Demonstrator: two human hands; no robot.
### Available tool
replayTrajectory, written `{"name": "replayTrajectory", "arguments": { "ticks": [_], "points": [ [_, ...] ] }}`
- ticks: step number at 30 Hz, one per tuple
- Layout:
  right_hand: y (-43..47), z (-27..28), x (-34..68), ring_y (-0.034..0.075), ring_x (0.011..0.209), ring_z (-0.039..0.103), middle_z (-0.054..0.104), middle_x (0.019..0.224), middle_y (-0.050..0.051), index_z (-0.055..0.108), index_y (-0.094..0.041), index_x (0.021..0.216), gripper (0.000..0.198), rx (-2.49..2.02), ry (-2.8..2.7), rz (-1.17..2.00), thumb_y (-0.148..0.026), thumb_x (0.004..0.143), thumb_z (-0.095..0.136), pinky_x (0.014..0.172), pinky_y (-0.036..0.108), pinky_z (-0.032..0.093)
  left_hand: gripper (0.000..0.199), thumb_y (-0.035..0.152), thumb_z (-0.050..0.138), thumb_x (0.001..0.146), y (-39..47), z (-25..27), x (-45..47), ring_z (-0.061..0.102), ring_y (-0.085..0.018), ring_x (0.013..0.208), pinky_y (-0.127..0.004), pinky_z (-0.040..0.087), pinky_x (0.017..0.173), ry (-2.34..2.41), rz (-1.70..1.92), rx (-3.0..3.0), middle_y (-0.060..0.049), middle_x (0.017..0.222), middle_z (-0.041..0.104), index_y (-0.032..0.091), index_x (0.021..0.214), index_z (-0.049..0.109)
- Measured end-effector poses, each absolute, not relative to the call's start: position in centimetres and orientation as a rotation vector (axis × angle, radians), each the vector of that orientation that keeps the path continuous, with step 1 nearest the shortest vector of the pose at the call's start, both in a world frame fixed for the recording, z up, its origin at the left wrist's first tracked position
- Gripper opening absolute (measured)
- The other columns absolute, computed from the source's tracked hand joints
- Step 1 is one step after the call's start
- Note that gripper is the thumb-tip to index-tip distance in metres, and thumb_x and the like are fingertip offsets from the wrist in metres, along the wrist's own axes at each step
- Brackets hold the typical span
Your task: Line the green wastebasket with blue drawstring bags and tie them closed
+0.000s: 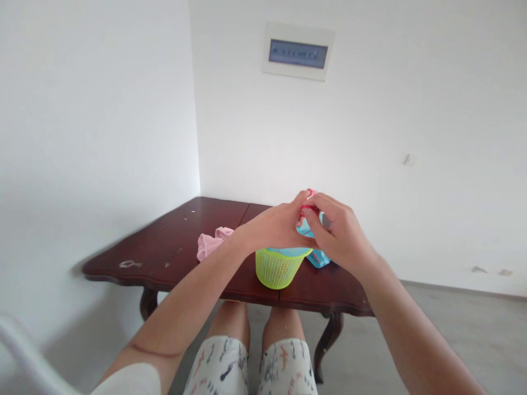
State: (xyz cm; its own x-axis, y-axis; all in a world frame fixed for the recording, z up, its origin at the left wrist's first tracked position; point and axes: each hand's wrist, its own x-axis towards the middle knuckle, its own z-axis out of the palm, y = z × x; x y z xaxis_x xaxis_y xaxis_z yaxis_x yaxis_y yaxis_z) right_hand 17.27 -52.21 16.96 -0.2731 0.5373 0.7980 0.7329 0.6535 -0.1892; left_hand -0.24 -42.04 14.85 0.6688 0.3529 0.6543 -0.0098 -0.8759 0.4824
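Both my hands meet above a yellow-green mesh plastic basket [280,270], which stands upright near the table's front edge. Light-blue material [288,252] shows at the basket's mouth. A thin red drawstring [309,207] runs between my fingers. My left hand [284,222] is closed on it, its fingertips partly hidden. My right hand [340,227] pinches it from the other side with thumb and forefinger. Just beyond the basket, a shiny blue plastic package [319,259] lies partly behind my right hand. Crumpled pink cloth [209,246] rests left of the basket, partly behind my left forearm.
The dark red-brown wooden table [164,247] has curved legs and stands against white walls in a corner. A breaker panel [298,53] is set in the wall above. My knees are at the table's front edge.
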Motion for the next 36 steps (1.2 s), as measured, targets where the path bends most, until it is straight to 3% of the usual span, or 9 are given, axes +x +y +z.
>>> {"name": "replayTrajectory", "arguments": {
  "ticks": [2,4,9,13,21,26,28,30,36],
  "points": [
    [-52.9,17.7,16.9,0.024,0.091,0.064,0.069,0.096,0.006,0.068,-0.024,0.094,0.019,-0.967,-1.999,-0.423,-0.023,0.112,0.061,0.085,0.043,0.049,0.037,0.031,0.08,0.098,-41.8,14.6,0.7,0.076,-0.027,0.1,-0.038,0.06,0.089,0.228,1.074,2.404,-0.008,0.115,0.083,0.023,0.135,0.077],
    [-53.4,18.0,16.8,0.026,0.096,0.065,0.07,0.102,0.007,0.067,-0.025,0.097,0.015,-0.927,-2.002,-0.467,-0.024,0.112,0.065,0.088,0.044,0.05,0.016,0.031,0.064,0.108,-41.4,14.4,1.2,0.074,-0.025,0.101,-0.036,0.058,0.091,0.155,1.047,2.313,-0.006,0.108,0.082,0.022,0.109,0.078],
    [-52.4,16.3,18.3,0.03,0.117,0.07,0.075,0.122,0.011,0.068,-0.027,0.12,0.015,-0.96,-1.837,-0.374,-0.037,0.122,0.056,0.105,0.048,0.053,0.052,0.062,0.057,0.12,-40.8,13.6,0.6,0.045,-0.013,0.064,-0.026,0.038,0.061,0.096,0.878,2.109,0.004,0.072,0.049,0.021,0.089,0.065],
    [-50.5,14.3,19.7,0.022,0.082,0.062,0.066,0.085,0.003,0.06,-0.027,0.089,0.041,-1.121,-1.888,-0.278,-0.045,0.125,0.051,0.08,0.039,0.044,0.064,0.085,0.056,0.114,-40.5,13.1,0.1,0.027,-0.01,0.05,-0.022,0.026,0.048,0.086,0.791,1.87,0.01,0.064,0.032,0.023,0.1,0.064],
    [-50.6,11.1,18.3,0.02,0.075,0.054,0.061,0.079,0.002,0.053,-0.027,0.085,0.045,-1.04,-1.808,-0.208,-0.045,0.126,0.049,0.074,0.038,0.039,0.058,0.08,0.06,0.113,-38.6,12.8,0.1,0.059,-0.013,0.044,-0.024,0.05,0.049,0.253,0.931,1.491,-0.002,0.078,0.081,0.023,0.123,0.063],
    [-50.8,9.4,17.6,0.025,0.088,0.065,0.07,0.092,0.005,0.065,-0.027,0.095,0.03,-1.058,-1.954,-0.165,-0.038,0.122,0.058,0.083,0.04,0.046,0.057,0.076,0.043,0.12,-40.0,13.3,-0.9,0.038,-0.012,0.041,-0.024,0.044,0.05,0.235,0.973,1.69,0.005,0.06,0.061,0.023,0.115,0.064],
    [-50.8,9.4,17.7,0.03,0.117,0.07,0.076,0.124,0.012,0.072,-0.028,0.124,0.019,-0.974,-1.79,-0.209,-0.039,0.123,0.057,0.101,0.046,0.052,0.052,0.07,0.042,0.123,-41.5,13.7,-1.5,0.046,-0.016,0.048,-0.025,0.045,0.056,0.33,1.111,2.026,0.006,0.059,0.053,0.025,0.111,0.065],
    [-50.5,9.7,17.9,0.032,0.138,0.067,0.073,0.149,0.013,0.069,-0.03,0.147,0.03,-0.928,-1.674,-0.166,-0.043,0.125,0.052,0.117,0.05,0.05,0.039,0.058,0.047,0.124,-42.9,14.1,-1.9,0.062,-0.021,0.066,-0.03,0.052,0.068,0.426,1.276,2.415,0.0,0.072,0.066,0.026,0.113,0.068],
    [-47.8,9.8,17.2,0.025,0.095,0.069,0.077,0.101,0.005,0.08,-0.03,0.122,0.051,-0.895,-1.663,0.323,-0.073,0.121,0.051,0.094,0.04,0.058,0.034,0.035,0.048,0.124,-44.1,14.2,-1.8,0.075,-0.037,0.136,-0.056,0.061,0.116,0.348,1.482,2.809,-0.017,0.144,0.081,0.025,0.149,0.069]
  ]
}}
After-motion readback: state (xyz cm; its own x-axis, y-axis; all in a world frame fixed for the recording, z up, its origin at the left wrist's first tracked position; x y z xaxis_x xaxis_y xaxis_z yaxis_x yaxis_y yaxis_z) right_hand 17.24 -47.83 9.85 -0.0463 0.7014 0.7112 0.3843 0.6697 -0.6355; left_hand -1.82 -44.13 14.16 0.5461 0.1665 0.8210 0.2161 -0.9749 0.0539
